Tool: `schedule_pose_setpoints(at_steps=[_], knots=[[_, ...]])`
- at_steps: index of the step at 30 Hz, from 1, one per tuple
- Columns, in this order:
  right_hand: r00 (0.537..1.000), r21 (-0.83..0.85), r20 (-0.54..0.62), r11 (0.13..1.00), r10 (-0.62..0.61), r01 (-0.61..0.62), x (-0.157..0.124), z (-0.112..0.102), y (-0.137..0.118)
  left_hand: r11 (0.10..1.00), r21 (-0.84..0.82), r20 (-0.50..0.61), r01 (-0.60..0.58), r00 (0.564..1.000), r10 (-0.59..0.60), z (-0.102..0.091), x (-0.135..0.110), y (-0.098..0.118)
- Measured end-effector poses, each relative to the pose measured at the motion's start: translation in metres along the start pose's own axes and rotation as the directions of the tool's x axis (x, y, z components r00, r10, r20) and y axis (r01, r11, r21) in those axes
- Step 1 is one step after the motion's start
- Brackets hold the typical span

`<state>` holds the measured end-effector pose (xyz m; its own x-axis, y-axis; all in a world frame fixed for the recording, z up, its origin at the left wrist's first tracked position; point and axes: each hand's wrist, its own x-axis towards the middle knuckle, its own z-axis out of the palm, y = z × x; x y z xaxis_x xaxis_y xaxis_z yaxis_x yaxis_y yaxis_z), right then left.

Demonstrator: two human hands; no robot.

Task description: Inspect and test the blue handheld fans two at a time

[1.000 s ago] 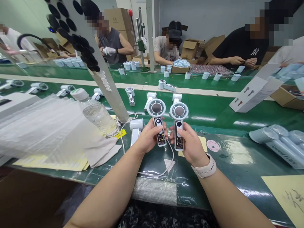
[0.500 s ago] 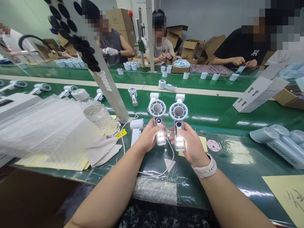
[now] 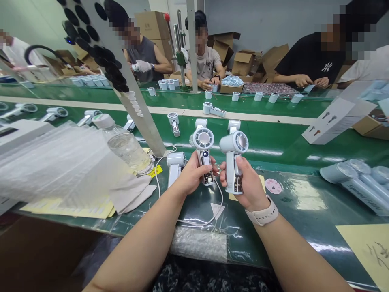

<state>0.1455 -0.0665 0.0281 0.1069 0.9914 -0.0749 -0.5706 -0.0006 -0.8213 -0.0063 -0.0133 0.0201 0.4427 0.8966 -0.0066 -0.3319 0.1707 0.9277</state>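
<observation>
Left hand (image 3: 192, 178) is closed round the first fan (image 3: 203, 140) by its handle, right hand (image 3: 249, 187) round the second fan (image 3: 235, 147); both probably light, rigid plastic, best held by the handle sides.

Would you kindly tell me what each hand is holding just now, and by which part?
The left hand holds one white handheld fan by its handle, head upward. The right hand holds a second fan by its handle, head angled sideways.

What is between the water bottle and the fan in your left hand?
Between bottle and held fan, another fan lies flat on the bench, with a white cable and yellow tag beside it. Head view shows it.
</observation>
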Motion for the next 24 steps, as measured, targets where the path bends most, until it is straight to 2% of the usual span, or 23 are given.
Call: schedule_pose_setpoints(at_steps=[3,5,8,14,18,21,24], knots=[[0.998,0.052,0.003,0.996,0.066,-0.066,0.002,-0.002,-0.001,0.993,0.112,-0.056,-0.048,0.997,0.054,-0.002,0.001,-0.003],[0.995,0.083,-0.029,0.992,0.097,-0.094,0.004,-0.004,-0.002,0.99,0.126,-0.068,-0.057,0.996,0.066,-0.001,0.001,-0.004],[0.994,0.113,-0.045,0.989,0.104,-0.099,0.006,-0.005,-0.003,0.995,0.087,-0.059,-0.042,0.997,0.047,0.001,-0.002,-0.002],[1.0,0.117,0.0,0.993,0.031,-0.031,0.002,-0.003,-0.008,0.998,-0.036,0.024,-0.058,0.998,0.059,0.006,-0.005,0.006],[0.997,0.076,-0.075,0.997,-0.015,0.02,0.002,-0.004,-0.011,0.992,-0.125,0.024,-0.037,0.999,0.041,0.005,-0.004,0.008],[0.998,0.052,-0.065,0.999,0.007,-0.004,0.001,-0.004,-0.014,0.987,-0.158,0.073,0.027,0.997,-0.015,0.002,-0.004,0.007],[0.998,0.04,0.011,0.997,0.06,-0.06,-0.003,0.0,-0.017,0.986,-0.147,0.137,0.082,0.989,-0.062,-0.001,-0.005,0.004]])
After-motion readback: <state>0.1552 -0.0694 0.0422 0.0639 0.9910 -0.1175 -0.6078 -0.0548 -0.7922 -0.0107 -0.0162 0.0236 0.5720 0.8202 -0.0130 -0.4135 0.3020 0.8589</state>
